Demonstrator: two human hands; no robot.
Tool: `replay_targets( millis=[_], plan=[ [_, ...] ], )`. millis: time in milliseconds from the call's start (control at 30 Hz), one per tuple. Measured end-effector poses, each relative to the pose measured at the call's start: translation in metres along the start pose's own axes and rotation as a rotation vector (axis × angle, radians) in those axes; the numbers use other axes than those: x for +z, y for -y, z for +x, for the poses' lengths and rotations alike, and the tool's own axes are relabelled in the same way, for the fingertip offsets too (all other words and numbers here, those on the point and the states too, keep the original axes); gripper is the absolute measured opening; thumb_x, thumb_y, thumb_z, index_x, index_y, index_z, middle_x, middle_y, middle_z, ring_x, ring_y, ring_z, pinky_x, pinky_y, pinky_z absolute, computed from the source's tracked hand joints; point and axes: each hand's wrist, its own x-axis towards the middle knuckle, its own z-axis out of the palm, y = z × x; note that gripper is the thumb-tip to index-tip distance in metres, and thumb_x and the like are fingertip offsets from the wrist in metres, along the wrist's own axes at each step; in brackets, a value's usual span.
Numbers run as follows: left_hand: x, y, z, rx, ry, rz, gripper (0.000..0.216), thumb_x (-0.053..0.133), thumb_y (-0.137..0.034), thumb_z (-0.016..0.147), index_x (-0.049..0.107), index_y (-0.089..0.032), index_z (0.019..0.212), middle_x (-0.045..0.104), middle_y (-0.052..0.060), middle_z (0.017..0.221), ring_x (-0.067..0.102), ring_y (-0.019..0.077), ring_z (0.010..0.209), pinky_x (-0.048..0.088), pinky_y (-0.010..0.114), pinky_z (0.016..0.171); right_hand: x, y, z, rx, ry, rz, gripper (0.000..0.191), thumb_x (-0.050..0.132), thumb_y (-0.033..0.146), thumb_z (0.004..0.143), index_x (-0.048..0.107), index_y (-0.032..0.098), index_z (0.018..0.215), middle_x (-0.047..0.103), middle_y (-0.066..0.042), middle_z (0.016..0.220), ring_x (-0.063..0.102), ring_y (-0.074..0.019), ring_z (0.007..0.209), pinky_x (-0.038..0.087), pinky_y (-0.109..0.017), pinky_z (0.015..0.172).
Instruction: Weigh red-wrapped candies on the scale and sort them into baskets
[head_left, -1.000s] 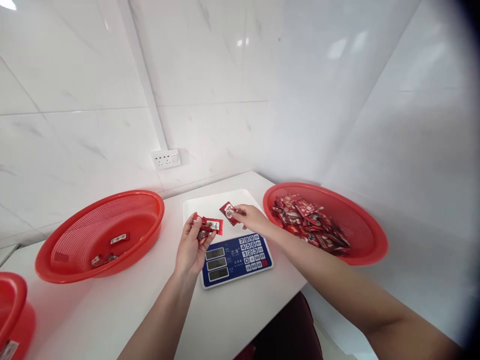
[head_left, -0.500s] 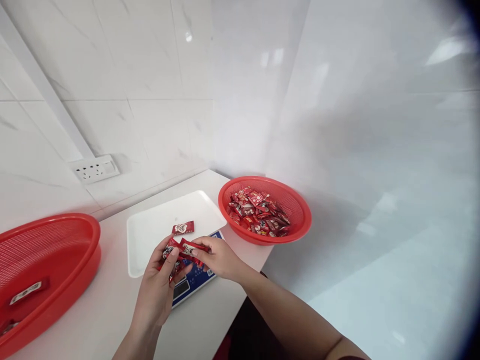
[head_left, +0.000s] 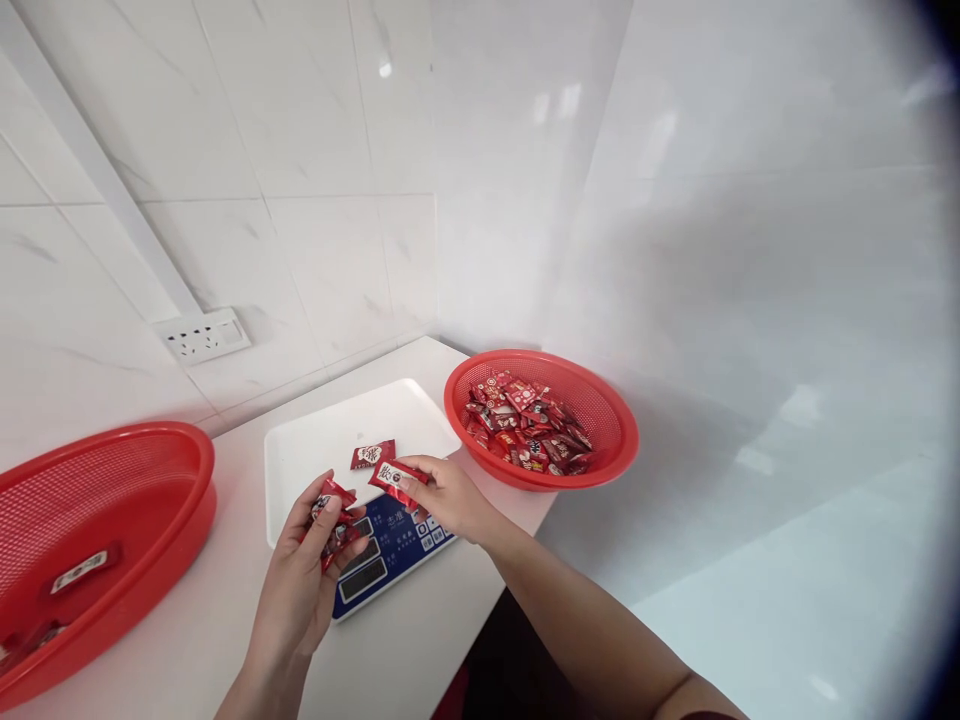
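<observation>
My left hand is closed around a small bunch of red sachets, held above the blue keypad of a scale. My right hand pinches a single red sachet just over the front edge of the scale's white pan. Another red sachet lies flat on that pan, just beyond my right fingers.
A red mesh basket heaped with red sachets stands right of the scale, near the wall corner. A larger red basket at the left holds a few sachets. A wall socket sits above the white table.
One sachet has been laid on the scale pan. My right hand then pulled a second sachet out of the bunch in my left hand. The camera swung to the right.
</observation>
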Motion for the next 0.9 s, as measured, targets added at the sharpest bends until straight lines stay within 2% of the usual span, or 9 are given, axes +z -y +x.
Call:
replay_targets(
  millis=[900],
  plan=[
    [-0.0028,-0.004,-0.0024,-0.013,0.009,-0.001,0.047,0.077,-0.038,0.061,0.062,-0.031,0.105,0.062,-0.002,0.089,0.061,0.0123,0.07,0.052,0.017,0.047,0.0046,0.0049,0.0001,0.005,0.032,-0.012,0.031,0.051,0.033,0.083,0.062,0.022,0.11,0.059,-0.001,0.076,0.051,-0.0087,0.057,0.046,-0.019,0.049]
  ],
)
